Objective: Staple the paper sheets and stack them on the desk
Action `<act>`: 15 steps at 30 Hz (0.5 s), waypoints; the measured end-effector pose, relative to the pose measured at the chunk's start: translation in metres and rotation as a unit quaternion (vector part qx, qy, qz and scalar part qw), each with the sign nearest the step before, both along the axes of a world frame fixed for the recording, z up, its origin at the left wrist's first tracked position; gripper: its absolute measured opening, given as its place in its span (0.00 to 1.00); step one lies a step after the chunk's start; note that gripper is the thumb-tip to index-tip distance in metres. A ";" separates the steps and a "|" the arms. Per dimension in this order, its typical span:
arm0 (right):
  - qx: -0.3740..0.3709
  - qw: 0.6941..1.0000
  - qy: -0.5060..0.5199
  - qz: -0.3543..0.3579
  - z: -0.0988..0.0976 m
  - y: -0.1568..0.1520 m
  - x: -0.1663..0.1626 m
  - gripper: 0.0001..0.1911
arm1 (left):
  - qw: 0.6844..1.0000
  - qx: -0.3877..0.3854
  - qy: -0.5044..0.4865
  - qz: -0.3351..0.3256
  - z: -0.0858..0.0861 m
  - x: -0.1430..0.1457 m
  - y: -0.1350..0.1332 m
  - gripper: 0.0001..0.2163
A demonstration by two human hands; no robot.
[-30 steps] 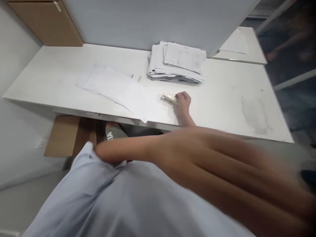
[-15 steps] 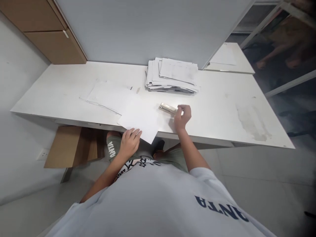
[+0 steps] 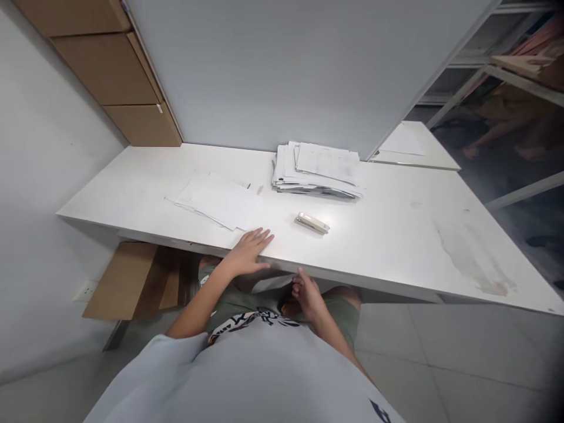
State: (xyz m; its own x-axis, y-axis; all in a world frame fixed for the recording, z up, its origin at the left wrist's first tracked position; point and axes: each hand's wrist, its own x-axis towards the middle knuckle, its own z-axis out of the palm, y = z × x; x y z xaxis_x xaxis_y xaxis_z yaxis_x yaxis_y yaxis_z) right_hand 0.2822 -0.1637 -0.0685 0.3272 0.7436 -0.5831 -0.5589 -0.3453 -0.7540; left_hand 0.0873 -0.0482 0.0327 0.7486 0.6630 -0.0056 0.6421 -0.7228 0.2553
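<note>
My left hand [image 3: 247, 254] rests at the desk's front edge with its fingers spread, beside several loose white sheets [image 3: 215, 200]. Just below that edge is my right hand [image 3: 309, 296], its fingers curled. A pale sheet of paper [image 3: 274, 284] reaches from those fingers toward the left, tilted and partly shadowed under the desk; the grip itself is partly hidden. On the desktop, beyond both hands and touched by neither, lies a cream stapler [image 3: 312, 223].
A thick stack of papers [image 3: 317, 167] sits against the grey partition [image 3: 286, 70]. Brown boxes [image 3: 141, 124] stand at the back left, and an open cardboard box [image 3: 123, 276] is under the desk [image 3: 388, 235]. A stain marks the desktop's right side.
My right hand has left the stapler and dropped below the desk edge. The single sheet has gone from the desktop. My left hand has spread its fingers on the edge. The view has shifted.
</note>
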 end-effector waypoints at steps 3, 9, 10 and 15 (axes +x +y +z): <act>0.045 0.997 0.041 0.036 0.000 0.017 0.018 0.24 | 0.998 0.025 0.042 0.025 -0.011 0.009 0.014 0.38; 0.010 0.998 -0.019 0.055 -0.025 0.013 0.028 0.18 | 0.976 0.088 -0.069 0.187 -0.024 -0.006 0.032 0.32; -0.008 0.999 -0.016 0.049 -0.033 0.005 0.029 0.17 | 0.965 0.088 -0.085 0.231 -0.026 -0.010 0.036 0.32; -0.072 0.997 0.000 0.023 -0.063 -0.044 0.041 0.15 | 0.946 0.091 -0.152 0.270 -0.040 -0.014 0.047 0.20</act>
State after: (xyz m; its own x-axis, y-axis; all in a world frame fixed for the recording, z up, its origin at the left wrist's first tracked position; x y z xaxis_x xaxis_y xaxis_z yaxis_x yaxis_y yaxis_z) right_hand 0.3232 -0.2075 -0.1319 0.2944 0.6667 -0.6847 -0.5402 -0.4749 -0.6947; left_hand 0.0733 -0.0013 -0.0072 0.2483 0.9186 0.3074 0.8473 -0.3598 0.3906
